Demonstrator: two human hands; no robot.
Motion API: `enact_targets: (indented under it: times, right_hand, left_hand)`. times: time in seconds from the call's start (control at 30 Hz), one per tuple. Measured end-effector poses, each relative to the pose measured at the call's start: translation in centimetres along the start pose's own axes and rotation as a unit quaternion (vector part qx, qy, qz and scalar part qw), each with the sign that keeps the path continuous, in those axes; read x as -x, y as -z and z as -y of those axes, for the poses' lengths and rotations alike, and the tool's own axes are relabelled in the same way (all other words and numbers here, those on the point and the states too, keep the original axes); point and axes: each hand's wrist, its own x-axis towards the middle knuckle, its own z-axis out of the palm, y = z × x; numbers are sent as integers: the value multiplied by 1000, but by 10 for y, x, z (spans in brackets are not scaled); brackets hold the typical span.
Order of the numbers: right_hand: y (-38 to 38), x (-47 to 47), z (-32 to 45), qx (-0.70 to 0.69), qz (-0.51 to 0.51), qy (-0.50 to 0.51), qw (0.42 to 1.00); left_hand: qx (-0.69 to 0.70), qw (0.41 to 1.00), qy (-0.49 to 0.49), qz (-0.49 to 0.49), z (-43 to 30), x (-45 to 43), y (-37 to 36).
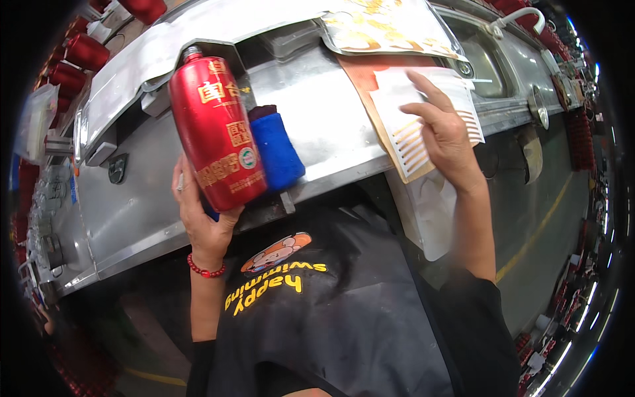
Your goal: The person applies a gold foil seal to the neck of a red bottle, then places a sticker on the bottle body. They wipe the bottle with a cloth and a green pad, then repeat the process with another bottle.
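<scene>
My left hand (204, 213) grips the lower part of a glossy red bottle (213, 134), which bears gold characters and a round green-and-white mark. The bottle tilts, its bare threaded neck towards the far side. Just right of it lies a folded blue cloth (279, 149). My right hand (444, 134) hovers over a white decal sheet (392, 94) with rows of short gold strips, its fingers apart and nothing visible in them. Under the sheet is a brown cardboard piece (364, 82) that sticks out past the bench edge.
Beyond the sheet, a shallow tray (387, 30) holds wet, gold-printed decals. A metal sink (481, 64) with a white faucet (521, 17) is at the right. More red bottles (87, 52) stand at upper left. The steel bench (144, 149) has a raised front edge.
</scene>
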Motion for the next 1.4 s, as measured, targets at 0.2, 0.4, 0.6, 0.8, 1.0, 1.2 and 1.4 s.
enact_targets:
  times: [0.2,0.4,0.6,0.8,1.0,1.2,1.4]
  right_hand:
    - [20,85,-47,160,31,-76,984]
    - [14,112,-39,142,-14,-30,989]
    - [8,115,-32,128,-12,-103,986]
    - [5,114,-31,120,-33,-57,991]
    - [12,77,9,37,-2,-35,999]
    - [-16,4,78,-52,50,115,991]
    - [-37,-32,134,-104,62,216,969]
  left_hand:
    - [21,999,2,-26,-2,6,-6]
    - [39,998,22,-36,-1,11,-12]
    - [50,998,15,-37,2,12,-13]
    - [34,998,9,-51,1,10,-12]
    - [-75,997,-18,-22,-5,2,-3]
    - [-49,999,-16,-2,-14,-3,3]
    - [72,989,-128,12,-51,-1,30]
